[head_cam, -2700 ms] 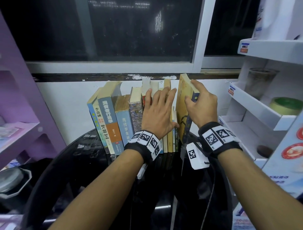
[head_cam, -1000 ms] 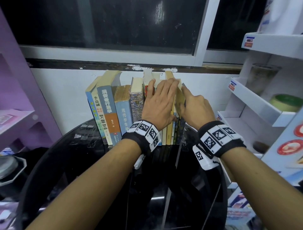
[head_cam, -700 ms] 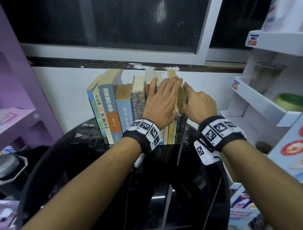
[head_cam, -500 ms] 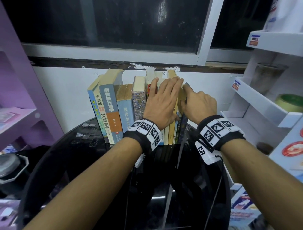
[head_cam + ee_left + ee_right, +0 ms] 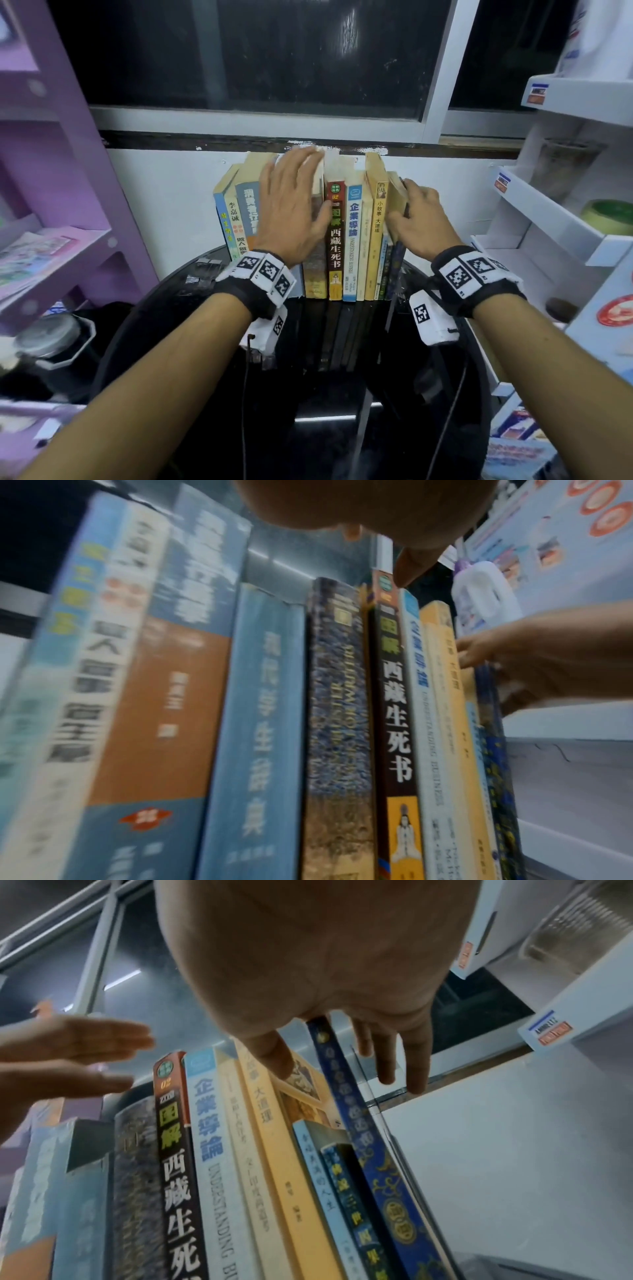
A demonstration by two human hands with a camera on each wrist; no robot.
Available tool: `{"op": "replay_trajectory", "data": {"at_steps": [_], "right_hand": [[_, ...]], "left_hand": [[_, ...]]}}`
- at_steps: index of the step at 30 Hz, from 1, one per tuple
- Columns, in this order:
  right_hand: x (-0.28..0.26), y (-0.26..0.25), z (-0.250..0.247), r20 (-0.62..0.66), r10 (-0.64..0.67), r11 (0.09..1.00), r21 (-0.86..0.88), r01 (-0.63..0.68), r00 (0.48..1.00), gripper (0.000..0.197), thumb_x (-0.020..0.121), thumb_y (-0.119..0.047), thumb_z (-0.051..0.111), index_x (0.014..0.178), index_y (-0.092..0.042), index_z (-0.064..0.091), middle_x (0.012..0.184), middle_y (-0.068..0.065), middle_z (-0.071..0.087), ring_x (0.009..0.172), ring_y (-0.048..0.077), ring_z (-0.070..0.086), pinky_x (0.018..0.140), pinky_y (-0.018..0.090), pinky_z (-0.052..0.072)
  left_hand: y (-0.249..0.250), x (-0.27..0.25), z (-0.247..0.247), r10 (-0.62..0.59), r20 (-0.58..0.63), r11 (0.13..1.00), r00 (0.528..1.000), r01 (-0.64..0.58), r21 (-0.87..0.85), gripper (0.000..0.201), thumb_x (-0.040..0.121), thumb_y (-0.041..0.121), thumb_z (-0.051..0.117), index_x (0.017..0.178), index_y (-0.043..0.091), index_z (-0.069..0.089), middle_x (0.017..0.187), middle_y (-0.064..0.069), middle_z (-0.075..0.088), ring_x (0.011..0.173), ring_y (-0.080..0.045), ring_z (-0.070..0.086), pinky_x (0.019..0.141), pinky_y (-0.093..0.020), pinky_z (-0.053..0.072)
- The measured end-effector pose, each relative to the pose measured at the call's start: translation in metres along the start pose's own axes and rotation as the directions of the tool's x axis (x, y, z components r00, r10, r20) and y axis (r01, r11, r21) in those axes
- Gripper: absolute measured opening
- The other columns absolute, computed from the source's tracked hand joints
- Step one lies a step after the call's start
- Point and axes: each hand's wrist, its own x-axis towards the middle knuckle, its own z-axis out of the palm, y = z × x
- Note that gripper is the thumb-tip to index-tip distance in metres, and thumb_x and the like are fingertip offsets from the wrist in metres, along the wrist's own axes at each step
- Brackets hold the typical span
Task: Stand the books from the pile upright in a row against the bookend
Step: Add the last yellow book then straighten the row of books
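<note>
A row of books (image 5: pixel 354 240) stands upright on the black round table (image 5: pixel 325 428) against the white wall. My left hand (image 5: pixel 291 212) hovers flat, fingers straight, in front of the left-side books, holding nothing; the right wrist view shows the left hand (image 5: pixel 68 1047) apart from the spines. My right hand (image 5: pixel 418 222) grips the right end of the row. Its thumb (image 5: pixel 274 1064) presses the yellow ornate cover, and its fingers (image 5: pixel 387 1069) reach down past the dark blue book (image 5: pixel 359 1123) and a clear bookend plate (image 5: pixel 377 1110). The red-and-black spine (image 5: pixel 394 696) stands mid-row.
A white display shelf (image 5: pixel 548 219) with a green-rimmed roll and a glass stands close on the right. On the left is a purple shelf (image 5: pixel 51 260) with booklets. A dark window runs above the books. The table's near half carries only cable reflections.
My left hand has lifted off the middle books and moved up and left, uncovering their spines. The right hand stays at the right end, where the tilted book now stands in the row.
</note>
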Motion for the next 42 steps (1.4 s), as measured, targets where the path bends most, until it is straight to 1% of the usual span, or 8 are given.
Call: {"op": "replay_trajectory", "data": {"at_steps": [4,8,12,16,19,26,33,42], "right_hand": [[-0.017,-0.006,-0.004,0.030,0.047,0.975,0.217,-0.053,0.998,0.060,0.095,-0.022,0.057,0.146,-0.017,0.026,0.122,0.001,0.050,0.111,0.020,0.052,0.084,0.027,0.039],[-0.030,-0.002,-0.004,0.050,0.144,0.933,0.326,-0.152,0.988,0.081,0.092,-0.026,0.063,0.153,-0.020,0.010,0.144,0.005,0.046,0.125,0.026,0.051,0.088,0.028,0.036],[-0.033,0.005,0.005,0.065,0.106,0.944,0.306,-0.121,0.992,0.085,0.086,-0.021,0.072,0.151,-0.021,0.017,0.139,0.006,0.052,0.111,0.020,0.056,0.091,0.033,0.043],[-0.030,0.004,0.009,0.075,0.089,0.949,0.296,-0.107,0.993,0.085,0.084,-0.016,0.073,0.149,-0.021,0.018,0.130,0.005,0.058,0.096,0.013,0.056,0.080,0.028,0.045],[-0.028,0.001,0.012,0.074,0.086,0.955,0.278,-0.103,0.994,0.086,0.083,-0.012,0.073,0.148,-0.020,0.019,0.128,0.005,0.059,0.096,0.013,0.056,0.079,0.027,0.046],[-0.025,0.000,0.018,0.015,0.077,0.964,0.256,-0.078,0.997,0.066,0.081,-0.010,0.075,0.134,-0.018,0.035,0.122,0.003,0.060,0.095,0.011,0.055,0.077,0.027,0.046],[-0.020,0.009,0.015,0.026,0.085,0.979,0.186,-0.088,0.996,0.062,0.080,-0.015,0.076,0.131,-0.016,0.039,0.124,0.005,0.061,0.108,0.020,0.059,0.081,0.029,0.043],[-0.018,0.012,0.015,-0.017,0.065,0.983,0.173,-0.061,0.998,0.075,0.078,-0.017,0.079,0.139,-0.017,0.034,0.123,0.003,0.062,0.111,0.022,0.060,0.091,0.038,0.048]], "left_hand": [[-0.031,-0.012,-0.019,-0.151,-0.090,0.988,0.984,0.149,-0.027,0.063,0.086,0.032,0.060,0.142,0.011,0.040,0.149,-0.007,0.038,0.140,-0.025,0.030,0.116,-0.046,0.019],[-0.058,-0.029,-0.033,-0.397,-0.104,0.917,0.912,0.389,-0.091,0.069,0.089,0.036,0.060,0.147,0.009,0.032,0.153,-0.011,0.030,0.142,-0.027,0.027,0.117,-0.046,0.020],[-0.079,-0.038,-0.040,-0.626,0.185,0.670,0.758,0.644,-0.370,0.076,0.091,0.038,0.061,0.151,0.013,0.021,0.157,-0.008,0.025,0.144,-0.022,0.026,0.117,-0.046,0.026],[-0.081,-0.043,-0.046,-0.518,0.421,0.534,0.744,0.666,-0.520,0.053,0.096,0.022,0.057,0.143,0.020,0.033,0.131,0.005,0.054,0.106,-0.003,0.057,0.095,-0.029,0.049],[-0.080,-0.042,-0.049,-0.518,0.458,0.558,0.722,0.691,-0.459,0.051,0.098,0.021,0.054,0.142,0.023,0.030,0.125,0.007,0.055,0.100,-0.008,0.059,0.075,-0.017,0.046],[-0.081,-0.039,-0.049,-0.453,0.478,0.729,0.753,0.621,-0.288,0.058,0.096,0.024,0.057,0.146,0.023,0.027,0.125,0.000,0.058,0.101,-0.017,0.056,0.084,-0.028,0.040],[-0.074,-0.035,-0.045,-0.425,0.484,0.809,0.765,0.560,-0.176,0.057,0.094,0.027,0.060,0.141,0.018,0.030,0.128,-0.010,0.061,0.109,-0.031,0.061,0.091,-0.042,0.050],[-0.073,-0.030,-0.045,-0.418,0.491,0.852,0.765,0.517,-0.081,0.047,0.093,0.028,0.062,0.130,0.012,0.038,0.125,-0.011,0.062,0.105,-0.032,0.062,0.080,-0.034,0.046]]}}
